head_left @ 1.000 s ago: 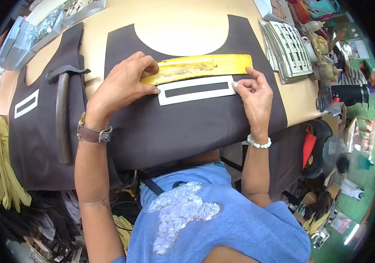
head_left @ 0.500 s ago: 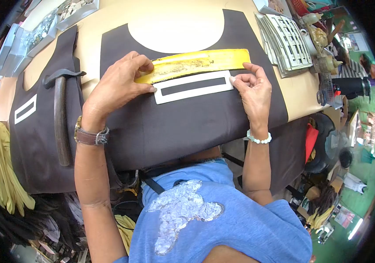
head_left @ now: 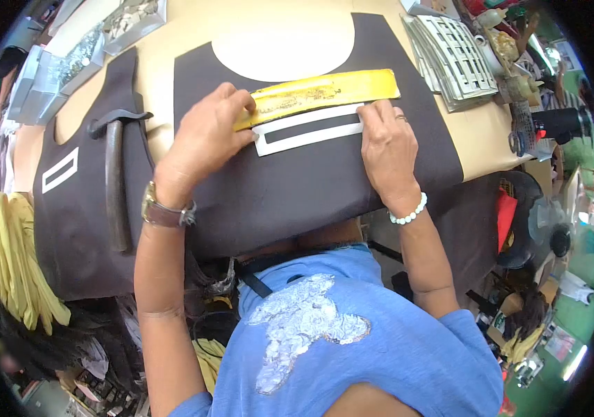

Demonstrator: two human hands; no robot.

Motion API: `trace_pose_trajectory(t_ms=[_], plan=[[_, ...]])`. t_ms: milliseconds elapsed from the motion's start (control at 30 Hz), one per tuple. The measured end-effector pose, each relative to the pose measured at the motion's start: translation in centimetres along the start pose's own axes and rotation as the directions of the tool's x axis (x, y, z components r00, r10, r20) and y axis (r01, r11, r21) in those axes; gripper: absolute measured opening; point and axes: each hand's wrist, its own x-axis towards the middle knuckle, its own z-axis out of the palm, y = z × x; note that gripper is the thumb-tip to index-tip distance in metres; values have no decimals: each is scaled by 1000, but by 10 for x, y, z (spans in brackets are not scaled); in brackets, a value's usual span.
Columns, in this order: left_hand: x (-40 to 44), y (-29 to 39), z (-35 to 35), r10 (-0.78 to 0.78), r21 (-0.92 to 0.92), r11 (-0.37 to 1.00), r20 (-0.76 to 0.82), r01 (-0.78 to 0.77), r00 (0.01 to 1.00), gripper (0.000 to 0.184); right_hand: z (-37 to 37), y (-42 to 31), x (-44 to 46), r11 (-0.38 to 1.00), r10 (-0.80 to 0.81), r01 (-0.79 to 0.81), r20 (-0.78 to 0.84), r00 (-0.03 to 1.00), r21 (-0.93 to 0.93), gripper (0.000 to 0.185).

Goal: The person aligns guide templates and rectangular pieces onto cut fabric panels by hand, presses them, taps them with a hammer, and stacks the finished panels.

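A large dark sheet [head_left: 297,187] with a rounded cut-out lies before me. Across it runs a worn yellow strip [head_left: 363,86], with a white rectangular frame [head_left: 311,142] flat along its lower edge. My left hand [head_left: 208,135] pinches the strip's left end, its thumb beside the frame's left corner. With fingers pinched together, my right hand [head_left: 387,139] grips the right end of the white frame, which its fingers cover. To the left, a hammer [head_left: 115,187] rests on another dark piece [head_left: 78,236] bearing a smaller white frame [head_left: 59,171].
At upper right lies a stack of white cut-out sheets [head_left: 453,59]. Trays [head_left: 68,69] with small parts stand at upper left. Yellow cloth lengths [head_left: 9,257] hang over the left edge. Black equipment [head_left: 564,125] is at far right.
My right hand has moved off the yellow strip's right end and closed over the right end of the white frame. My left hand keeps its hold on the strip. The whole view has shifted slightly.
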Motion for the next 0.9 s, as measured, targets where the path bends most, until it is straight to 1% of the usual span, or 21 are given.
trace_pose_trajectory(t_ms=[33,67,100,133,200,233,333,367,400,433,467,500,533,567,600,667,700,800,833,900], plan=[[-3,6,3,7,67,998,-29,-5,1000,27,-3,1,-3,1000,-7,7,-11,1000,8,14],[-8,8,9,88,98,992,-98,-78,991,19,-5,1,-8,1000,-18,19,-22,1000,17,16],[-13,13,11,114,181,978,-37,-106,993,18,-5,2,-10,999,-32,33,-35,999,28,17],[-19,17,13,132,262,956,29,-135,991,19,-5,5,-11,994,-15,17,-17,1000,107,20],[-39,18,28,248,340,920,-125,-193,961,23,-7,17,-12,966,14,-20,25,1000,258,25],[-46,19,32,230,330,928,-142,-173,963,30,-10,22,-7,932,55,-88,103,993,351,27],[-56,20,41,270,411,895,-192,-173,944,37,-8,1,3,987,56,-30,-163,985,160,27],[-57,18,43,239,385,909,-160,-162,958,43,-3,-13,4,978,-11,51,-198,980,200,28],[-58,18,43,222,379,914,-165,-146,961,43,3,-33,3,938,-68,142,-234,970,317,29],[-58,18,42,206,373,919,-168,-132,964,44,4,-55,2,895,-134,203,-196,971,397,31],[-58,17,42,191,365,924,-171,-117,967,44,1,-74,-1,890,-191,200,-63,980,411,34],[-58,17,42,190,351,929,-175,-118,966,44,21,-85,-6,880,-287,299,-89,954,369,38],[-58,17,42,187,337,934,-178,-119,966,45,26,-94,-9,883,-266,273,-71,961,381,42],[-59,16,42,182,318,941,-177,-119,967,45,27,-95,-10,898,-255,267,-81,964,350,43],[-58,17,41,189,344,930,-160,-125,969,45,27,-96,-11,911,-250,265,-87,964,318,44],[-57,21,36,197,390,911,-118,-137,973,45,19,-89,-7,891,-219,199,4,976,408,44],[-56,24,34,190,425,895,-91,-134,978,45,19,-85,-8,901,-214,201,-9,977,385,44],[-56,21,36,200,451,881,-75,-146,977,44,19,-63,-8,936,-172,154,28,985,316,43],[-55,21,36,196,457,879,-79,-139,977,43,19,-55,-9,943,-156,146,11,988,300,42],[-57,21,38,187,461,878,-80,-130,979,43,13,-39,-12,968,-137,131,11,991,214,41]])
